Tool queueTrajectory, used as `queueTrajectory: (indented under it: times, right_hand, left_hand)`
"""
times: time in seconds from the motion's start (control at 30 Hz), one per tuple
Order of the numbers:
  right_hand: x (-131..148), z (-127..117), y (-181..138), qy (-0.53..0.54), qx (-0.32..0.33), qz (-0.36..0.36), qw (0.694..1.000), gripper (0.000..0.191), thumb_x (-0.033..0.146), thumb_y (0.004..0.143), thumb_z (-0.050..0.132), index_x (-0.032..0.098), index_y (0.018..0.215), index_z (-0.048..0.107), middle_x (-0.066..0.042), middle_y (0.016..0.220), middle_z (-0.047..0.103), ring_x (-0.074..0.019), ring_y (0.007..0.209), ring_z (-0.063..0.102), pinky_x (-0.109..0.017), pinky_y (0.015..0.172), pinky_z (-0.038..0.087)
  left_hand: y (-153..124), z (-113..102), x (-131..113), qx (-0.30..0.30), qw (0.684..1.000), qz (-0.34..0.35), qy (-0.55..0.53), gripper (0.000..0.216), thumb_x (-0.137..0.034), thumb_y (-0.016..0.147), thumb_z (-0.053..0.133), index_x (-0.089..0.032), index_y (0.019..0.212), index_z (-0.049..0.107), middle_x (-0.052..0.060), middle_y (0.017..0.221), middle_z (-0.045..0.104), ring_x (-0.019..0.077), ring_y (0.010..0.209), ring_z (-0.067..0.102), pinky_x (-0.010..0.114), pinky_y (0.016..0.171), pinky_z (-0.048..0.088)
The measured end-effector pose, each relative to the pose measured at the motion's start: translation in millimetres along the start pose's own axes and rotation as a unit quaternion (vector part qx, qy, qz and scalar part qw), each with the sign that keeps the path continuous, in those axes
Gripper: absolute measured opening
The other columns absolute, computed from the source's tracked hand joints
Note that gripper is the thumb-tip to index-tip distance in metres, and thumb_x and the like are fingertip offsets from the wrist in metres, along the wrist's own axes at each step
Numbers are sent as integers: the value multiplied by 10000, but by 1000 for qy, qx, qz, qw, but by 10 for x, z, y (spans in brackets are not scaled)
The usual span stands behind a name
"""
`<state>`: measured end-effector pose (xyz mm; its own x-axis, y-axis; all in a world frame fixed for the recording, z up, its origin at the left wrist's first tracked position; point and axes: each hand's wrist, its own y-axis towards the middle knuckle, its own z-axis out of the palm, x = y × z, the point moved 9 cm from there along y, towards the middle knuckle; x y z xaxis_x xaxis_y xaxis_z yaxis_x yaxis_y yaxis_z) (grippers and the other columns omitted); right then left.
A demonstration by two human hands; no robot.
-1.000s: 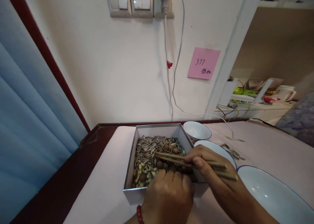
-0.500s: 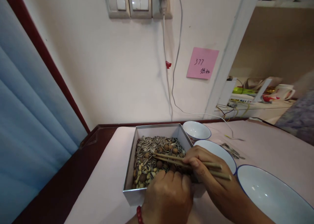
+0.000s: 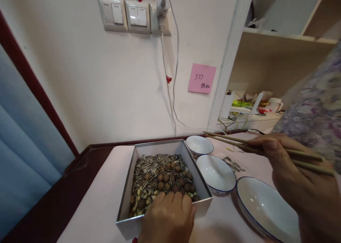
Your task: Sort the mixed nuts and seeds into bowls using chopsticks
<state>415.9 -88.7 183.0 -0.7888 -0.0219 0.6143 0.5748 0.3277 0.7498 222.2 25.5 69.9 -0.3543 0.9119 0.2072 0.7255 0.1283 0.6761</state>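
1. Wall (image 3: 133,83): white, at the far side. Two switch plates (image 3: 137,16) and one socket plate (image 3: 154,25) are mounted in a row at the top.
2. Cables (image 3: 177,40): white, run down the wall from the socket plate.
3. Note (image 3: 202,78): pink, marked "377", attached to the wall right of the cables.
4. Curtain (image 3: 29,140): blue, pleated, at the left, beside a dark red trim (image 3: 37,88).
5. Table (image 3: 71,189): dark, with a pale pink cover (image 3: 98,186). Its far edge stands along the wall.
6. Shelving (image 3: 279,36): open, at the far right. Its interior is shaded.
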Motion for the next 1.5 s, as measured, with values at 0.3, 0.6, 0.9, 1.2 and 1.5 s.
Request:
queueTrajectory:
  times: [0.3, 0.6, 0.9, 1.2, 1.5]
  right_hand:
    - [-631, 94, 194, -196, 70, 23, 978, 359, 519, 943, 480, 235, 804, 649, -49, 783, 688, -244, 740, 652, -377, 670, 466]
    - [-217, 142, 11, 67, 45, 32, 996, 278, 469, 959, 552, 234, 919, 695, -40, 907, 691, -209, 802, 684, -330, 706, 540]
    - [164, 991, -495, 129, 315, 42, 940, 351, 424, 1010, 457, 211, 772, 602, 2, 732, 581, -155, 697, 553, -267, 625, 431]
    - [156, 1264, -646, 127, 333, 41, 933, 362, 413, 1011, 425, 207, 738, 541, 4, 724, 540, -146, 671, 517, -264, 608, 406]
    - [150, 1064, -528, 128, 283, 32, 950, 359, 402, 1016, 451, 209, 733, 558, 14, 697, 534, -136, 655, 514, -260, 604, 404]
  left_hand:
    - [8, -12, -23, -11, 999, 27, 17, 173, -229, 885, 566, -249, 740, 474, -33, 611, 544, 199, 520, 538, 364, 533, 367]
    - [26, -19, -17, -3, 1000, 12, 4, 178, -243, 905, 537, -242, 732, 494, -24, 619, 552, 197, 538, 549, 362, 540, 371]
    - [7, 0, -9, 7, 1000, -3, 0, 176, -249, 885, 568, -250, 738, 471, -25, 622, 555, 214, 538, 543, 371, 534, 373]
    - [-7, 24, -3, 12, 1000, 1, -7, 160, -248, 876, 567, -251, 748, 471, -24, 631, 559, 215, 537, 547, 379, 525, 380]
    - [3, -7, -16, -1, 1000, -1, -5, 181, -240, 874, 583, -253, 745, 457, -35, 623, 546, 211, 534, 535, 379, 533, 374]
